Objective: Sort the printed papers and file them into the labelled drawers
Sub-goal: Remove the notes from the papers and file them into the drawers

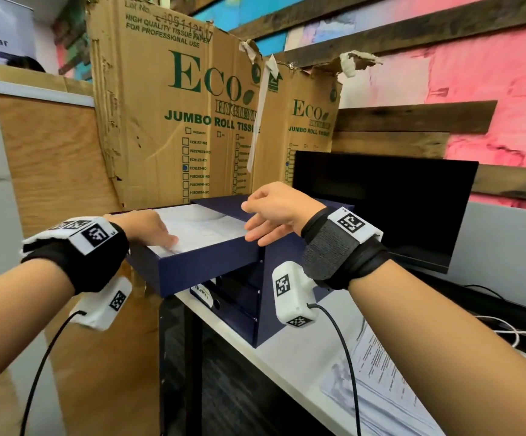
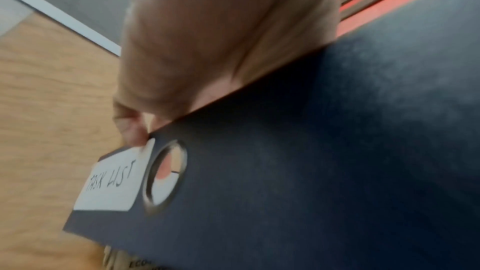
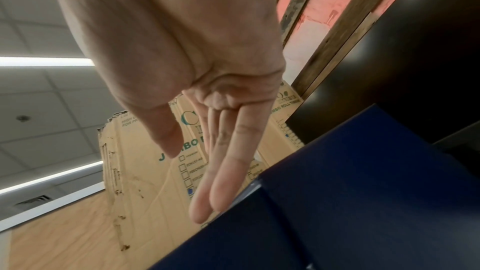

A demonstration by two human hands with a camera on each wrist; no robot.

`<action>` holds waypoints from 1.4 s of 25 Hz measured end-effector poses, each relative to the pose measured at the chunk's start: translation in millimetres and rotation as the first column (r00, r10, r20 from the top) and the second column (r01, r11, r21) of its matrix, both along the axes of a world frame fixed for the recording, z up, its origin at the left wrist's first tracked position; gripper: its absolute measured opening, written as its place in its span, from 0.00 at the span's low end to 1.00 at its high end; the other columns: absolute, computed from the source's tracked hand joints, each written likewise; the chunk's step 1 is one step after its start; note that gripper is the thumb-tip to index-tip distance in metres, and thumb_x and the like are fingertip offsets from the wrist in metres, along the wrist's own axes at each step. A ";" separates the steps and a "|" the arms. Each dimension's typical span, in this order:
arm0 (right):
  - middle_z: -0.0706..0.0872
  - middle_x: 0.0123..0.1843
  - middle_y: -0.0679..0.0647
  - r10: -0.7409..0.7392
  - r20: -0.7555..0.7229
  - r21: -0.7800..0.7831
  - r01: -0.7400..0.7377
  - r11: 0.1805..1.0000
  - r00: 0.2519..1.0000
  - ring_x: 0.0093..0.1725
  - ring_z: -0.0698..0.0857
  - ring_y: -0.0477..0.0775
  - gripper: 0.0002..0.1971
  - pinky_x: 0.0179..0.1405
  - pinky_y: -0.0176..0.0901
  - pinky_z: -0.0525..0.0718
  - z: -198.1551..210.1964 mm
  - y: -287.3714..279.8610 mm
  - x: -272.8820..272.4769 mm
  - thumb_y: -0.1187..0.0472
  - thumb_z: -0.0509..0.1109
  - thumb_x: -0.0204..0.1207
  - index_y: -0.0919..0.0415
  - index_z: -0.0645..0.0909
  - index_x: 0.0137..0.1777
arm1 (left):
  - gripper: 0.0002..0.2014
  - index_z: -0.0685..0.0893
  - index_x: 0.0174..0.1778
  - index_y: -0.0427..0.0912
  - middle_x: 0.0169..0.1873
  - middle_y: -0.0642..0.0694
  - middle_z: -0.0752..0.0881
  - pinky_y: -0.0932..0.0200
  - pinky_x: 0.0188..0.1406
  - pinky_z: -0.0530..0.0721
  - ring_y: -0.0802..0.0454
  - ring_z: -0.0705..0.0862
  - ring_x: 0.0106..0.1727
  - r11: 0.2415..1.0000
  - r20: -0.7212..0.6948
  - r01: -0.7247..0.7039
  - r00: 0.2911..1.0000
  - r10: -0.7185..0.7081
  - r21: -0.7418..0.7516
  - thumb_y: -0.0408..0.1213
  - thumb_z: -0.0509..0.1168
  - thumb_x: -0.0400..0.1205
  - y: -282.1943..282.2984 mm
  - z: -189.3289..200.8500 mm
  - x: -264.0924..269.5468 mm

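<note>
A navy drawer (image 1: 211, 265) is pulled out from the top of a navy drawer unit (image 1: 268, 309) on the table. White printed papers (image 1: 205, 228) lie flat inside it. My left hand (image 1: 157, 232) reaches over the drawer's front left corner with its fingers flat on the papers. In the left wrist view the thumb of the left hand (image 2: 221, 38) touches the top edge of the drawer front (image 2: 259, 171), beside a white label (image 2: 111, 182) reading "TASK LIST". My right hand (image 1: 264, 218) holds straight fingers (image 3: 207, 192) against the drawer's right wall (image 3: 337, 202).
Tall cardboard boxes (image 1: 173, 105) stand right behind the unit. A black monitor (image 1: 387, 202) sits to its right. More printed sheets (image 1: 378, 382) lie on the white table (image 1: 293, 357) at the near right. A lower drawer carries another label (image 1: 203, 292).
</note>
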State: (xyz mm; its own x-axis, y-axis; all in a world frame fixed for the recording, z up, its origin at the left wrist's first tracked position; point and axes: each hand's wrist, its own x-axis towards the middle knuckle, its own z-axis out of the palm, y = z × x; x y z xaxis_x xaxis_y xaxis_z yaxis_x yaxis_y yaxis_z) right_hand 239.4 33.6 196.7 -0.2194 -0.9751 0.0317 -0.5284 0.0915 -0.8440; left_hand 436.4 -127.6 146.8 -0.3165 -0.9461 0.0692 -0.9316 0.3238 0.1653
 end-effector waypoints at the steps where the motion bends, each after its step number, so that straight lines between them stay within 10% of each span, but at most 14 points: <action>1: 0.86 0.57 0.70 -0.001 -0.009 0.001 0.001 1.000 1.000 0.36 0.89 0.56 0.17 0.31 0.46 0.90 -2.9 1.8 -4.9 0.60 0.62 0.86 0.66 0.71 0.71 | 0.20 0.88 0.53 0.54 0.61 0.49 0.85 0.49 0.68 0.73 0.43 0.79 0.63 1.000 -0.005 -0.019 1.000 0.019 -0.009 0.64 0.61 0.79 -7.3 -3.4 1.0; 5: 0.86 0.52 0.65 -0.040 0.006 -0.046 0.040 0.998 0.999 0.36 0.89 0.54 0.12 0.31 0.44 0.89 -12.0 0.8 -28.2 0.61 0.62 0.85 0.63 0.72 0.66 | 0.28 0.82 0.57 0.40 0.60 0.31 0.81 0.44 0.61 0.75 0.34 0.79 0.60 0.983 -0.482 -0.162 0.870 0.103 -0.081 0.63 0.56 0.80 -11.6 -22.6 29.4; 10: 0.88 0.42 0.56 -0.177 -0.064 -0.145 0.166 0.975 0.982 0.43 0.85 0.52 0.08 0.41 0.46 0.89 -31.0 -15.2 -46.3 0.62 0.63 0.81 0.60 0.79 0.57 | 0.11 0.72 0.33 0.38 0.29 0.38 0.74 0.52 0.39 0.80 0.43 0.74 0.33 0.992 -0.971 -0.063 0.206 0.121 0.110 0.42 0.54 0.74 16.4 -29.2 33.6; 14: 0.86 0.38 0.53 -0.235 -0.118 -0.194 0.210 0.958 0.965 0.43 0.81 0.51 0.07 0.40 0.45 0.85 -37.9 -19.8 -63.2 0.63 0.64 0.79 0.54 0.78 0.40 | 0.10 0.74 0.43 0.40 0.35 0.43 0.82 0.58 0.39 0.81 0.51 0.82 0.35 0.978 -0.987 0.137 -0.014 0.162 0.159 0.36 0.50 0.84 22.6 -31.1 -19.6; 18: 0.86 0.42 0.57 -0.289 -0.151 -0.213 0.254 0.943 0.945 0.41 0.79 0.53 0.05 0.42 0.49 0.84 -42.0 -6.5 -93.4 0.63 0.65 0.80 0.62 0.80 0.44 | 0.08 0.73 0.51 0.48 0.42 0.51 0.77 0.59 0.41 0.69 0.56 0.79 0.45 0.926 -0.980 0.323 0.037 0.193 0.195 0.41 0.50 0.87 9.5 -44.4 -87.5; 24: 0.88 0.49 0.58 -0.504 -0.207 -0.229 0.460 0.858 0.839 0.45 0.82 0.54 0.09 0.43 0.42 0.79 -65.2 40.8 -182.6 0.60 0.69 0.78 0.61 0.80 0.55 | 0.31 0.54 0.83 0.35 0.71 0.36 0.74 0.48 0.71 0.65 0.40 0.72 0.72 0.992 -0.917 0.123 0.392 -0.078 -0.032 0.49 0.51 0.87 17.3 -53.9 -126.5; 28: 0.85 0.61 0.59 -0.697 -0.332 -0.237 0.659 0.714 0.636 0.63 0.81 0.62 0.14 0.62 0.47 0.77 -82.0 86.3 -246.6 0.60 0.66 0.79 0.60 0.80 0.63 | 0.25 0.69 0.76 0.36 0.75 0.35 0.63 0.53 0.82 0.53 0.40 0.57 0.81 0.609 -0.511 0.147 0.413 -0.754 -0.780 0.38 0.56 0.82 91.7 -45.6 -156.6; 31: 0.84 0.61 0.66 -0.772 -0.405 -0.247 0.754 0.609 0.491 0.62 0.80 0.70 0.13 0.59 0.53 0.78 -106.5 113.5 -280.8 0.60 0.62 0.80 0.61 0.78 0.62 | 0.19 0.78 0.69 0.42 0.73 0.42 0.65 0.56 0.77 0.61 0.45 0.62 0.77 0.458 -0.361 0.363 0.307 -0.881 -0.811 0.36 0.59 0.81 138.0 -47.5 -219.4; 35: 0.85 0.59 0.66 -0.783 -0.492 -0.212 0.820 0.531 0.380 0.61 0.81 0.69 0.13 0.55 0.52 0.79 -152.6 141.0 -298.3 0.61 0.61 0.80 0.63 0.78 0.62 | 0.11 0.84 0.56 0.43 0.68 0.43 0.73 0.51 0.63 0.77 0.45 0.66 0.72 0.504 -0.334 0.571 0.382 -0.862 -0.648 0.34 0.60 0.81 135.2 -86.3 -317.2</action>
State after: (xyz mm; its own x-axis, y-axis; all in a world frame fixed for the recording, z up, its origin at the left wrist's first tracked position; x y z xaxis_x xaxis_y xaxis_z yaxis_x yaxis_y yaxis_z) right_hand -58.9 174.5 44.1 -0.8698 -0.3563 0.3414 -0.4865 0.7351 -0.4722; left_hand 119.2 7.6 60.5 -0.6108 -0.1996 0.7663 -0.0503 0.9755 0.2140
